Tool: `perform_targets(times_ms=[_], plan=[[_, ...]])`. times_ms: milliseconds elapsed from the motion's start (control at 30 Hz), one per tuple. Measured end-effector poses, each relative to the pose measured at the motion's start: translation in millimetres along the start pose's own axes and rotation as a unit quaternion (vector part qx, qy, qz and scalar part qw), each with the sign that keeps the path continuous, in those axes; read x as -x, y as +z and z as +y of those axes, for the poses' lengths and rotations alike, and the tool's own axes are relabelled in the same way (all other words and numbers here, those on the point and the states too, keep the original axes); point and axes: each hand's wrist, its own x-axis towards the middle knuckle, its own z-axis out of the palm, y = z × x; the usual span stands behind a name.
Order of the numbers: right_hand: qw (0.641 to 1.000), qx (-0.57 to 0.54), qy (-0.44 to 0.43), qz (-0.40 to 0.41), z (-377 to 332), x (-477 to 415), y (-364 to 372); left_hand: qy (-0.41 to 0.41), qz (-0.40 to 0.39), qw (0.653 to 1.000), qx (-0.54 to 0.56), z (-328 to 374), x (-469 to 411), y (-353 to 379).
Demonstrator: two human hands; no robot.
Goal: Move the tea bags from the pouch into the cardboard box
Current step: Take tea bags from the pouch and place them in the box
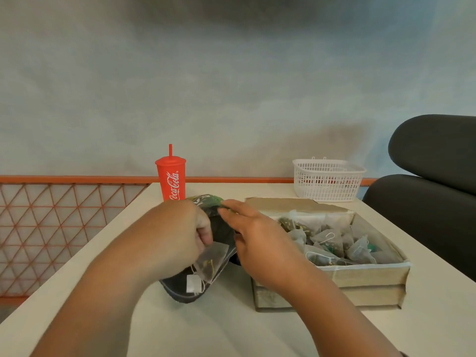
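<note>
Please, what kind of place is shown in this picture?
Probably a casual seating or break area, though I cannot be sure. A plain light table stands by a bare wall and an orange mesh railing, with a dark cushioned chair beside it and a red Coca-Cola cup on it.

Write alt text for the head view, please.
The left hand pinches a tea bag at the pouch, whose top the right hand touches. Beside it, the cardboard box holds many tea bags; a red cup and white basket stand behind.
</note>
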Motion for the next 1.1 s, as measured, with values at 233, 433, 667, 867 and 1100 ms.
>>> perform_targets(times_ms=[233, 433, 667, 867, 1100], plan=[[0.994, -0.024, -0.033, -0.104, 0, 3, 5, 0.021, 0.023, 0.983, 0.183, -15, 14, -18], [0.979, -0.177, 0.014, -0.099, 6, 5, -7, 0.029, 0.041, 0.972, 0.228, -15, 7, -14], [0.932, -0.357, 0.052, -0.039, 11, 6, -25, 0.049, 0.094, 0.953, 0.284, -11, 3, -10], [0.916, -0.396, 0.064, 0.013, 14, 8, -37, 0.061, 0.142, 0.921, 0.357, -3, -1, -6], [0.902, -0.370, 0.125, 0.182, 41, 10, -56, 0.020, 0.022, 0.978, 0.209, -14, -9, 6]])
